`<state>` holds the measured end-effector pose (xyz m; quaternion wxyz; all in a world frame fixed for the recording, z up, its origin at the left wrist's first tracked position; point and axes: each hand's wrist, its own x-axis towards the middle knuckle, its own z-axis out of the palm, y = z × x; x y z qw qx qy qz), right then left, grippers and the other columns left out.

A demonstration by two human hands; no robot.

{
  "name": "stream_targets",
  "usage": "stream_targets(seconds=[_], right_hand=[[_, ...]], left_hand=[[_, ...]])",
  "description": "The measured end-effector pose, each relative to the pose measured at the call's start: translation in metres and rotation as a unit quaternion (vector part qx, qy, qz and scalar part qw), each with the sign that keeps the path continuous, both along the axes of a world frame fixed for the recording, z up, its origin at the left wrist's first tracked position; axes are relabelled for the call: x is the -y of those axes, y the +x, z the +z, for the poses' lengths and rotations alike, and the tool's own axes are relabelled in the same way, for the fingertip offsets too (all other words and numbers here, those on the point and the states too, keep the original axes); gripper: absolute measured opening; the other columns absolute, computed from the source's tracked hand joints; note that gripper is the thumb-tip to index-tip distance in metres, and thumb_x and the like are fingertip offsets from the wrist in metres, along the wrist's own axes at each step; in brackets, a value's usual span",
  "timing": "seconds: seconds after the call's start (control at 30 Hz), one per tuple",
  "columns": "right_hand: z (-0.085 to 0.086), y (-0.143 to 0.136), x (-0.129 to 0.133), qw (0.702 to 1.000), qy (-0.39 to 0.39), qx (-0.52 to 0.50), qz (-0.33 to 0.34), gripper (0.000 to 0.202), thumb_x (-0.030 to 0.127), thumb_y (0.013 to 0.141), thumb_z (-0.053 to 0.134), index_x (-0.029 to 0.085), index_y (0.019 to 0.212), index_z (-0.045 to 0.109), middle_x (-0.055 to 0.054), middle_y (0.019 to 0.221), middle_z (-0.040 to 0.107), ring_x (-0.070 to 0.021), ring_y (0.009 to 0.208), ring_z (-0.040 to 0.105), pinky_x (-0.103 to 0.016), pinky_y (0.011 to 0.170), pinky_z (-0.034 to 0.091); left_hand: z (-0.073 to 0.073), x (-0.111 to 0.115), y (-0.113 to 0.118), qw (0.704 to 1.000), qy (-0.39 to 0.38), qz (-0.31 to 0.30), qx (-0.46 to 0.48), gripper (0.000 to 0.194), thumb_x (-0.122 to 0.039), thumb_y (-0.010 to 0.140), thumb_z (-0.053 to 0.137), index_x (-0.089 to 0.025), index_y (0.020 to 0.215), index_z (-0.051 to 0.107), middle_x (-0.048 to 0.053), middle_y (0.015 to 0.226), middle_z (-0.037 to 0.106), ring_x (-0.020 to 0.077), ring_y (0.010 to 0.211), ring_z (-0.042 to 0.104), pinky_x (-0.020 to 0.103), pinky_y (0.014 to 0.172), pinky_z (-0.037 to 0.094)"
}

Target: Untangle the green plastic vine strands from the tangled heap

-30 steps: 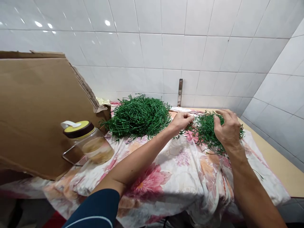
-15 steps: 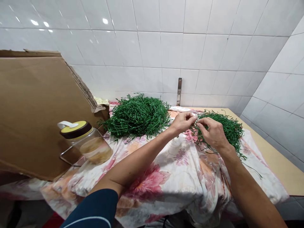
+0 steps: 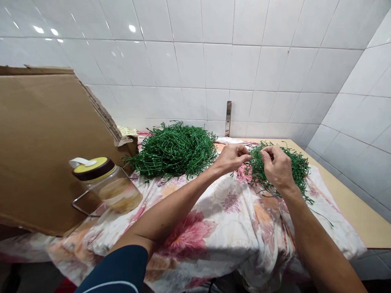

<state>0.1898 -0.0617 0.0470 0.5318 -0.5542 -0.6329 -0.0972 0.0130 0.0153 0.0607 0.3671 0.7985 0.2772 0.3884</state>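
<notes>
My left hand point(image 3: 233, 158) is closed in a pinch between two heaps of thin green stems. A bit of green shows below its palm, apparently the end of a stem it holds. My right hand point(image 3: 277, 166) is also pinched, in front of the right heap of green stems point(image 3: 299, 167), with a small gap to the left hand's fingertips. Whatever it grips is too small to make out. The larger heap of green stems point(image 3: 180, 150), thin and curled with small knobbed tips, lies left of my left hand. Both heaps rest on a floral cloth point(image 3: 210, 228).
A large cardboard box point(image 3: 45, 150) stands at the left. Before it, a clear jar point(image 3: 119, 193) with a yellow and brown lid leans tilted. A metal bracket point(image 3: 228, 118) stands against the tiled wall point(image 3: 189, 65). The wooden tabletop point(image 3: 351, 199) shows along the right.
My hands have drawn apart: the fingertips were together, and now the right hand is slightly to the right. The whole view has shifted a little. The heaps look the same.
</notes>
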Motion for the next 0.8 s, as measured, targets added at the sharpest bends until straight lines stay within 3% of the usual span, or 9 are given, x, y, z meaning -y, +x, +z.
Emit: stream_targets(seconds=[0.2,0.33,0.57,0.67,0.8], right_hand=[[0.002,-0.001,0.001,1.0,0.005,0.013,0.008,0.016,0.029,0.096,0.054,0.021,0.083,0.059,-0.006,0.08,0.065,-0.0215,0.074,0.059,-0.035,0.076,0.047],[0.001,-0.002,0.001,0.999,0.004,0.024,0.025,0.015,0.029,0.097,0.053,0.022,0.085,0.059,-0.006,0.082,0.065,-0.0223,0.077,0.06,-0.035,0.076,0.047],[0.002,-0.005,0.004,0.998,-0.004,0.016,0.06,0.014,0.028,0.097,0.053,0.021,0.087,0.061,-0.006,0.083,0.067,-0.021,0.077,0.062,-0.033,0.076,0.048],[0.003,-0.007,0.005,0.998,-0.004,0.01,0.066,0.014,0.028,0.096,0.055,0.021,0.087,0.062,-0.005,0.082,0.068,-0.0205,0.076,0.063,-0.033,0.075,0.049],[0.0,-0.008,0.003,0.997,-0.006,0.005,0.079,0.013,0.028,0.097,0.056,0.02,0.091,0.064,-0.005,0.085,0.07,-0.0197,0.078,0.065,-0.032,0.076,0.05]], left_hand=[[0.008,-0.002,-0.003,0.996,-0.08,-0.006,0.047,0.015,-0.027,0.079,0.069,-0.011,0.078,0.069,0.004,0.07,0.066,0.01,0.062,0.055,0.023,0.06,0.043],[0.012,0.0,-0.005,0.994,-0.102,-0.019,0.038,0.014,-0.024,0.08,0.066,-0.012,0.073,0.065,0.001,0.065,0.058,0.0077,0.058,0.046,0.022,0.056,0.034],[0.02,0.007,-0.009,0.985,-0.153,-0.057,0.059,0.037,-0.048,0.075,0.076,-0.013,0.069,0.065,-0.002,0.062,0.05,0.0083,0.059,0.038,0.025,0.056,0.027],[0.021,0.008,-0.008,0.985,-0.155,-0.046,0.061,0.04,-0.051,0.068,0.08,-0.013,0.069,0.066,-0.002,0.063,0.051,0.0084,0.059,0.038,0.025,0.057,0.028],[0.016,0.008,-0.004,0.99,-0.129,-0.014,0.062,0.032,-0.042,0.071,0.077,-0.012,0.072,0.066,-0.001,0.064,0.054,0.0088,0.06,0.041,0.025,0.058,0.03]])
